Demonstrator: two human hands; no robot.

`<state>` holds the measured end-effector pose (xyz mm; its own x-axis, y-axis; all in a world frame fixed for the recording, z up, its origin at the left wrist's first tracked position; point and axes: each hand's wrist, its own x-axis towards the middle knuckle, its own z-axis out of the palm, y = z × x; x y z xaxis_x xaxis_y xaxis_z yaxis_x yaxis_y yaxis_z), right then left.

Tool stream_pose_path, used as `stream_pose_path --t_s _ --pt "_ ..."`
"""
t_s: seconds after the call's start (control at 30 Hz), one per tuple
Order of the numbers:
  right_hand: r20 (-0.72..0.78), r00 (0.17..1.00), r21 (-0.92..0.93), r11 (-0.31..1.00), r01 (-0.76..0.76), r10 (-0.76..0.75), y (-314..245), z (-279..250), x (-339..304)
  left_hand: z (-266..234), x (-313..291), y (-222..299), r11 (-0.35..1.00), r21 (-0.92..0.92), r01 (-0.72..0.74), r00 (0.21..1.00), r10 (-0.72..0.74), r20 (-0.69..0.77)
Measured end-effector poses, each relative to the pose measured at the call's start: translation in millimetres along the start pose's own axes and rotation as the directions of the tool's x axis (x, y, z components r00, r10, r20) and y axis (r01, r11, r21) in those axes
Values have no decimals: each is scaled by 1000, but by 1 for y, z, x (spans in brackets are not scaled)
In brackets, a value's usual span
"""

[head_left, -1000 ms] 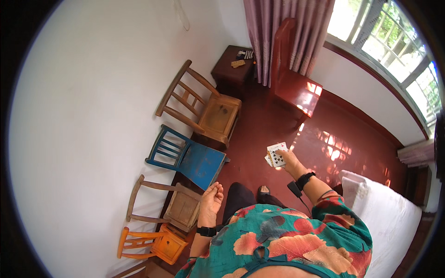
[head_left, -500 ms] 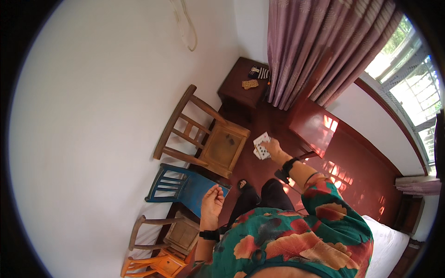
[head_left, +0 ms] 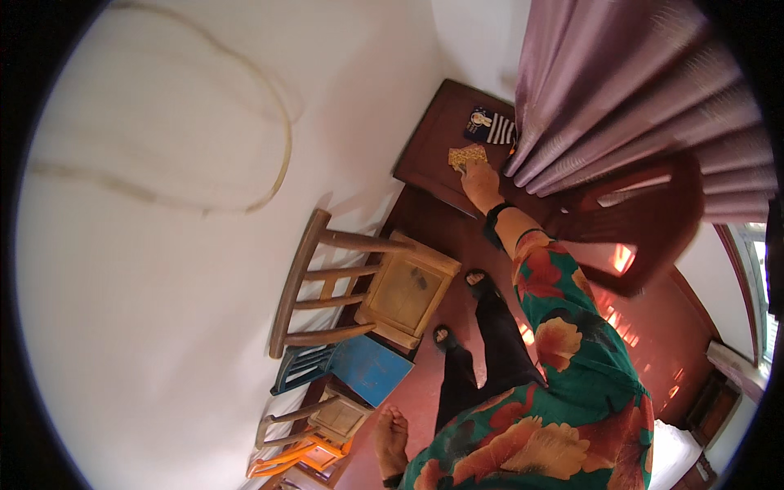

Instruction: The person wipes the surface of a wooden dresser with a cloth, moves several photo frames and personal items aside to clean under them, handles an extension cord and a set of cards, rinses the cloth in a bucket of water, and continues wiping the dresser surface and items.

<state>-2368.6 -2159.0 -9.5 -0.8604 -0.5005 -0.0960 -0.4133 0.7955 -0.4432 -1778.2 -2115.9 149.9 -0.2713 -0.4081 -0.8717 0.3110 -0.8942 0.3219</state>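
Observation:
My right hand (head_left: 482,184) reaches out over the dark brown cabinet (head_left: 429,151) by the wall corner. Its fingers are closed at the near edge of some gold-patterned playing cards (head_left: 467,155), which show no white face side. Just beyond the cards lies a dark blue item with a small figure and black-and-white stripes (head_left: 488,126); its kind is unclear. Low in the view, my left hand (head_left: 392,437) hangs beside my body with the fingers curled in, and nothing shows in it.
Along the left wall stand a wooden chair (head_left: 408,287), a blue chair (head_left: 369,371), a smaller wooden chair (head_left: 339,418) and an orange one (head_left: 322,449). A dark red chair (head_left: 637,216) is near the purple curtain (head_left: 645,98). A pale cord (head_left: 286,135) hangs on the wall.
My right hand has moved from above the floor to the cabinet top, and the white card faces it held no longer show. I have come closer to the cabinet; my left hand is lower.

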Motion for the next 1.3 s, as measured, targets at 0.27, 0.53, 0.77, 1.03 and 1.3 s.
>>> stream_pose_path --t_s 0.27,0.53,0.77,1.03,1.3 --pt "-56 961 -394 891 227 -269 46 50 103 104 -9 -40 997 21 69 951 -59 -305" --pt "20 921 -430 828 360 -390 69 95 119 110 -9 -53 998 41 58 923 -38 -384" --pt "105 940 -330 880 340 -324 51 77 106 126 -7 -53 996 74 46 918 -13 -396" --pt "16 951 -148 940 309 -310 32 79 104 109 -15 -50 999 21 -49 948 53 -314" --pt "60 780 -54 778 626 -623 0 94 -16 61 -34 -70 966 -122 -230 944 190 -269"
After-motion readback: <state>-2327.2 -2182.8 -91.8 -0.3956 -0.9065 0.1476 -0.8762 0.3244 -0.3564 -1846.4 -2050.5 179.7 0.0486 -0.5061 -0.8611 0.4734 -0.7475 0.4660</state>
